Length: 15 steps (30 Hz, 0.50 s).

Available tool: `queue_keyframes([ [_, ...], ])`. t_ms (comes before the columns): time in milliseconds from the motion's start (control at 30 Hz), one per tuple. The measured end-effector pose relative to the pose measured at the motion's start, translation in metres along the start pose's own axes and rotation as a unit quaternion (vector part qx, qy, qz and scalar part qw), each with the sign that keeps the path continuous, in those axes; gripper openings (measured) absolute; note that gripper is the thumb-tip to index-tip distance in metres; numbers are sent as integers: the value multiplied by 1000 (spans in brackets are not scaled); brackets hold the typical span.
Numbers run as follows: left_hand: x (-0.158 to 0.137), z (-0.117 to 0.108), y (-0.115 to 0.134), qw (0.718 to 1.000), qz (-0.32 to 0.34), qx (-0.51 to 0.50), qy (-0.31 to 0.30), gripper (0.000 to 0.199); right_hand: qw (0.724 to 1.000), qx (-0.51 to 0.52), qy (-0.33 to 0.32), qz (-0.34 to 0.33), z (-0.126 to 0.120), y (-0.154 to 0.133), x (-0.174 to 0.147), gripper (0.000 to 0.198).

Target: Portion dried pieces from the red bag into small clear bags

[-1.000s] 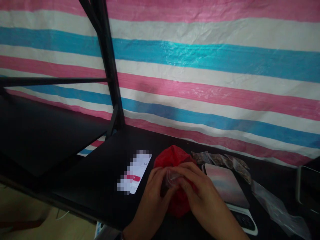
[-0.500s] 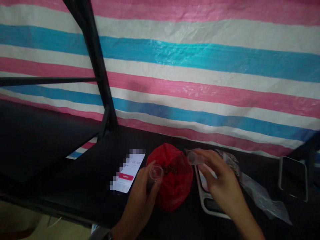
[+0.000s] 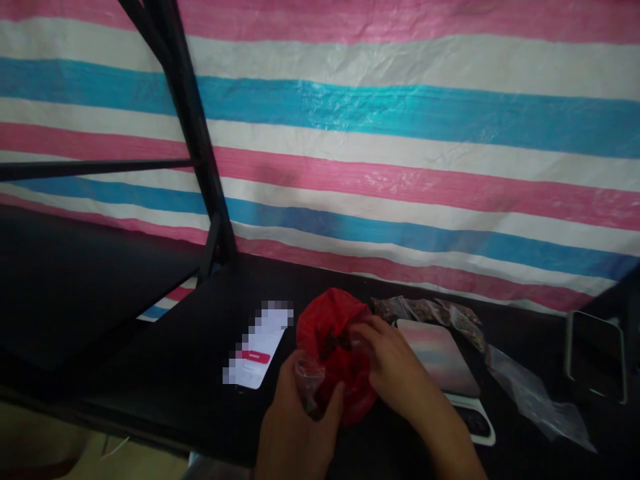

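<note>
A red plastic bag (image 3: 320, 310) stands with its mouth spread wide, and small dark brown bits (image 3: 334, 341) lie inside it. My left hand (image 3: 300, 420) is curled around a small clear plastic container (image 3: 309, 375) at the bag's near left side. On the right, my right hand (image 3: 395, 360) reaches over the bag's rim, its fingers bent down around a small clear cup (image 3: 358, 347) close to the brown bits. That cup is mostly covered by the fingers. Just right of this hand lies a small digital scale (image 3: 443, 357) with a shiny plate.
Several clear packets of brown bits (image 3: 425, 310) lie behind the scale. Flat clear bags (image 3: 537, 397) rest to its right, near a dark phone (image 3: 596, 357). A lit phone (image 3: 260, 360) lies left of the red bag. Behind the black table (image 3: 180, 387) hangs a striped sheet (image 3: 400, 160).
My right hand has moved left and down from above the scale into the red bag with its cup, uncovering the scale and packets. My left hand has shifted slightly nearer and lower, still holding its container.
</note>
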State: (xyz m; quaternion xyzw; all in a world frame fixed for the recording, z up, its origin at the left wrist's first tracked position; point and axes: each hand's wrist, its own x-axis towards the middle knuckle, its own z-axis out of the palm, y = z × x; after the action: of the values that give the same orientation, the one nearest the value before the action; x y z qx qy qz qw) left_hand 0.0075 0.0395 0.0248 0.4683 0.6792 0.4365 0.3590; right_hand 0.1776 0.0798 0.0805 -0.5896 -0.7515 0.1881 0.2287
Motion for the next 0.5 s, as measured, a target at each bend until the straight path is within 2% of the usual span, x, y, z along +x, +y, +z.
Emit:
queue_keyframes([
  [100,-12,9,0,999,-9,-45,-6,63,999,-9,-30,19,1,4,-1,54],
  [233,-9,12,0,990,8,-139,-30,60,992,103,-55,42,-10,6,-15,43],
  [333,1,7,4,980,-46,-193,-26,65,978,188,-87,36,-17,-6,-29,41],
  [433,12,1,11,967,-100,-233,-13,71,963,216,-154,45,-18,-23,-40,40],
  [500,18,-1,14,966,-114,-231,-5,74,951,232,-198,52,-18,-31,-45,39],
])
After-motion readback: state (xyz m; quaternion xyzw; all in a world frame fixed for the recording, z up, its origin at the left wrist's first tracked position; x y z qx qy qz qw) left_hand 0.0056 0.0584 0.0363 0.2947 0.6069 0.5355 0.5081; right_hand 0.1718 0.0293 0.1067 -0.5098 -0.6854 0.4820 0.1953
